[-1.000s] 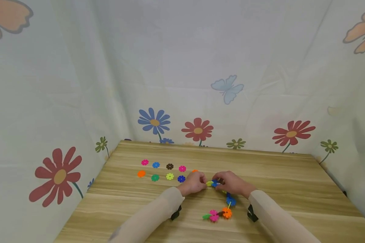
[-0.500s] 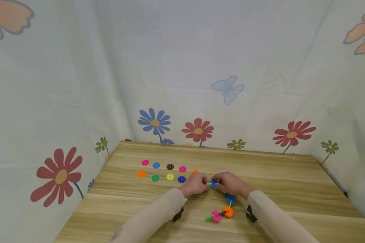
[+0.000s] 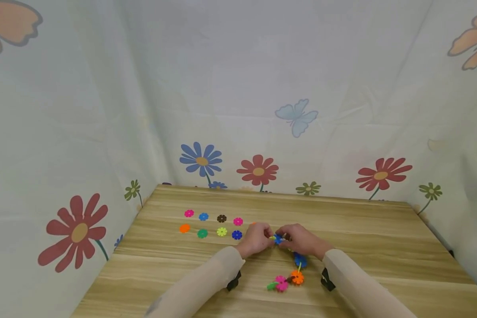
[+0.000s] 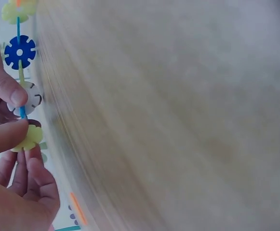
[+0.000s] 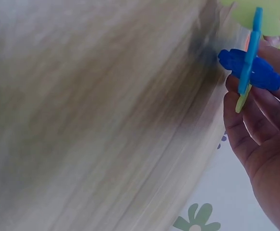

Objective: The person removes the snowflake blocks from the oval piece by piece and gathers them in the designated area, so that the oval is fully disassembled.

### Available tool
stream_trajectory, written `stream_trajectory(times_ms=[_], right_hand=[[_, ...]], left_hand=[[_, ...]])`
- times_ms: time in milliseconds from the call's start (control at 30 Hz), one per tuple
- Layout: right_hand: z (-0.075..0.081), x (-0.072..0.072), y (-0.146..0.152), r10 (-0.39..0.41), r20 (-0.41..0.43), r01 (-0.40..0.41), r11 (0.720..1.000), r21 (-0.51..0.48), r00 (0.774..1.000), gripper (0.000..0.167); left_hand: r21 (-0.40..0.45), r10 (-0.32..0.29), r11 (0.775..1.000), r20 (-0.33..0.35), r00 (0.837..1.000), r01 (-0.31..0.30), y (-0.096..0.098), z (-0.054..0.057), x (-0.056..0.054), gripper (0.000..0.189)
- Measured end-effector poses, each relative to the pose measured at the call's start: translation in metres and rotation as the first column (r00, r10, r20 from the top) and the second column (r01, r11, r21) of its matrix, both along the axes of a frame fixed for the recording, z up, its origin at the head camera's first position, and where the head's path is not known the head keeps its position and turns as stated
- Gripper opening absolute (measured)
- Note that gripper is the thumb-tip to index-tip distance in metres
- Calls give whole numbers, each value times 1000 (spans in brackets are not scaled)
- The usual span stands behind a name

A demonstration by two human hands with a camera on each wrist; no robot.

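My left hand point(image 3: 256, 238) pinches a yellow flower-shaped snap disc point(image 4: 32, 137) between thumb and fingers. Close beside it, my right hand point(image 3: 300, 239) grips a white disc point(image 4: 34, 98) of a linked chain. A blue disc point(image 3: 278, 239) sits between the two hands, edge-on to the left wrist camera and right at the yellow one. From the right hand the chain runs toward the front of the table through a larger-looking blue disc point(image 3: 300, 260), an orange disc point(image 3: 297, 277), a pink disc point(image 3: 281, 283) and a green end disc point(image 3: 271, 286). Fingers hide part of the chain.
Loose discs lie in two rows at the left on the wooden table point(image 3: 365, 229), among them a brown disc point(image 3: 221, 218), a dark blue disc point(image 3: 237, 235) and a green disc point(image 3: 202, 233). A flower-printed curtain point(image 3: 238, 88) stands behind the table.
The yellow disc at the left hand has turned from showing its face to more edge-on, and the blue disc between the hands has shifted slightly left. The chain's hanging end has swayed a little.
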State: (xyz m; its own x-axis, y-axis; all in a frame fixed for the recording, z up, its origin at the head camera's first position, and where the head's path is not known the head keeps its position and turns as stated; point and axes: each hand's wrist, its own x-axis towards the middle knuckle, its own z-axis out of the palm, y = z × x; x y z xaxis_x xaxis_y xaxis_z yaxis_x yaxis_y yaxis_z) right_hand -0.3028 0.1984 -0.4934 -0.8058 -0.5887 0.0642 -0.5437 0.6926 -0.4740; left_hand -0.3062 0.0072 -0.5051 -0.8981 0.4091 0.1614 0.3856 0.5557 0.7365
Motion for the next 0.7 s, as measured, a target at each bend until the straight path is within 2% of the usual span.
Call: stream_trajectory(times_ms=[133,267,533,700], right_hand=[[0,-1,0,-21,19,22,1000,-14,1000,30],[0,-2,0,-15,26,15,1000,-14,1000,30],[1,-1,2,21,-12,-21,1000,-14,1000,28],[2,0,4,9,-16,-10,1000,-14,1000,28]], left_hand=[[6,10,1000,-28,1000,-10,0,1,0,15],[7,13,1000,-19,1000,-13,0,2,0,16],[-21,1,1000,-90,996,-3,-2,5,0,17],[-59,-29,998,-47,998,26,-5,5,-1,20]])
